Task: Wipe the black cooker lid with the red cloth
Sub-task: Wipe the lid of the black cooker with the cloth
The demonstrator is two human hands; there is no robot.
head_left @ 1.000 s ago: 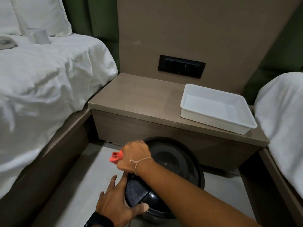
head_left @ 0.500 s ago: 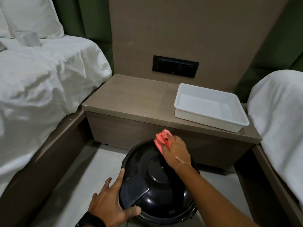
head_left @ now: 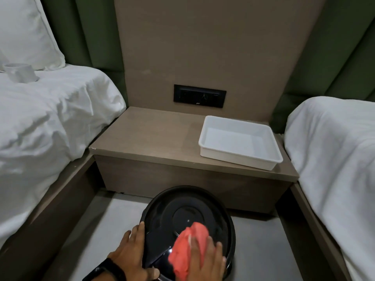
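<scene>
The black cooker lid point(head_left: 188, 211) is round and glossy and sits on the cooker on the floor between two beds. My right hand point(head_left: 205, 260) lies flat on the near right part of the lid, pressing the crumpled red cloth point(head_left: 186, 248) against it. The cloth bulges out from under my fingers toward the lid's centre. My left hand point(head_left: 132, 252), with a black watch at the wrist, is spread against the lid's left edge, fingers apart, steadying the cooker.
A wooden bedside shelf point(head_left: 154, 138) stands just behind the cooker, with a white plastic tray point(head_left: 239, 159) on its right. White-sheeted beds flank both sides point(head_left: 50, 122) point(head_left: 334, 149). A white cup point(head_left: 21, 73) rests on the left bed. A black socket panel point(head_left: 199, 96) is on the wall.
My right hand has drawn the red cloth from the lid's far edge back across to its near right side. My left hand stays on the left edge. The view tilted up slightly.
</scene>
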